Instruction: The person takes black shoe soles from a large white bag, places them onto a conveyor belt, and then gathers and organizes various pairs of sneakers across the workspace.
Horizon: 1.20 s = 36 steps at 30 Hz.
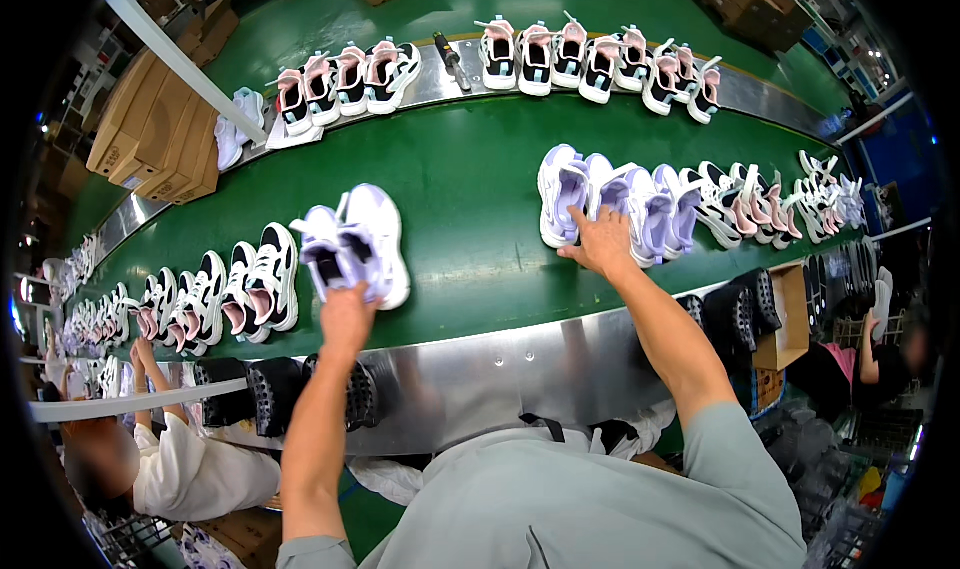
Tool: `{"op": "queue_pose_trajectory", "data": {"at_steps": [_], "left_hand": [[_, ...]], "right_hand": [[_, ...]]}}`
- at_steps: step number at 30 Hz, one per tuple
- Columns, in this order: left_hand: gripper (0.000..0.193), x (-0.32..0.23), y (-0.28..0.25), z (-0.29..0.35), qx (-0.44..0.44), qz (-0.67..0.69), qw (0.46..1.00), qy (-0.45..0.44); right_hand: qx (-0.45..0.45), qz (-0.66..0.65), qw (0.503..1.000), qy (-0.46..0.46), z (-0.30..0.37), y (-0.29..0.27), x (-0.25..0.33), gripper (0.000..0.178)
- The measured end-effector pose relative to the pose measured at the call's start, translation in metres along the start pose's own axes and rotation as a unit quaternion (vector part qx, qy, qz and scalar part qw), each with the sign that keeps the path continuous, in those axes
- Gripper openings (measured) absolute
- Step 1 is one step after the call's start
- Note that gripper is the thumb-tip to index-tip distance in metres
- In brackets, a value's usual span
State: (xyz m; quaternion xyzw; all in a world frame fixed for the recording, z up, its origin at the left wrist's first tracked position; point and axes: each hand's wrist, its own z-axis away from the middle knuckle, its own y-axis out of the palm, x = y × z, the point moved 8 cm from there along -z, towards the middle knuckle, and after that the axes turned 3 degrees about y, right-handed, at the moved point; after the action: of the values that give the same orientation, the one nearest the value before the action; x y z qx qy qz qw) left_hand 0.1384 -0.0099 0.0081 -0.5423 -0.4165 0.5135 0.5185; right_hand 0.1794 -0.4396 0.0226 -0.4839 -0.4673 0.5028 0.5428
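A pair of white and lavender sneakers (381, 227) rests on the green conveyor belt at left of centre, toes pointing away. My left hand (347, 319) is closed on them at the heels, its fingertips partly hidden by the shoe collars. To the right, my right hand (604, 241) reaches onto a row of white and lavender sneakers (553, 181). Its fingers are spread and touch the heels of the nearest ones, with the thumb held apart. These sneakers stand side by side on the belt.
Black, white and pink sneakers (270, 279) line the belt farther left, others (718, 204) farther right. More stand on the metal ledge (440, 77) beyond, beside a screwdriver-like tool (451, 61). Black boots (275, 394) sit along the near edge. Another person (195, 469) works at left.
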Motion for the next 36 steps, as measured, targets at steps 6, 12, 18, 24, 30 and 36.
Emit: {"op": "queue_pose_trajectory", "data": {"at_steps": [6, 12, 18, 24, 30, 36], "left_hand": [[0.049, -0.010, -0.025, 0.009, 0.119, -0.078, 0.989, -0.029], [0.080, -0.122, -0.038, -0.012, -0.048, 0.295, 0.948, 0.108], [0.050, -0.229, -0.037, 0.025, -0.020, 0.061, 0.952, 0.298], [0.034, -0.232, 0.035, 0.031, 0.151, 0.154, 0.929, 0.302], [0.038, -0.258, 0.016, 0.031, 0.169, 0.195, 0.924, 0.284], [0.045, -0.249, 0.045, 0.016, 0.201, 0.229, 0.928, 0.215]], "right_hand": [[0.021, -0.013, 0.999, -0.046, -0.030, 0.033, 0.025, 0.044], [0.076, -0.017, 0.982, -0.172, 0.076, -0.011, 0.118, 0.040], [0.005, -0.102, 0.979, -0.176, 0.206, 0.039, 0.159, 0.038], [-0.166, -0.333, 0.919, -0.127, 0.261, -0.027, 0.101, 0.030], [-0.231, -0.119, 0.903, 0.342, 0.312, -0.025, -0.163, 0.049], [-0.166, -0.044, 0.935, 0.312, 0.283, -0.024, -0.190, 0.059]]}}
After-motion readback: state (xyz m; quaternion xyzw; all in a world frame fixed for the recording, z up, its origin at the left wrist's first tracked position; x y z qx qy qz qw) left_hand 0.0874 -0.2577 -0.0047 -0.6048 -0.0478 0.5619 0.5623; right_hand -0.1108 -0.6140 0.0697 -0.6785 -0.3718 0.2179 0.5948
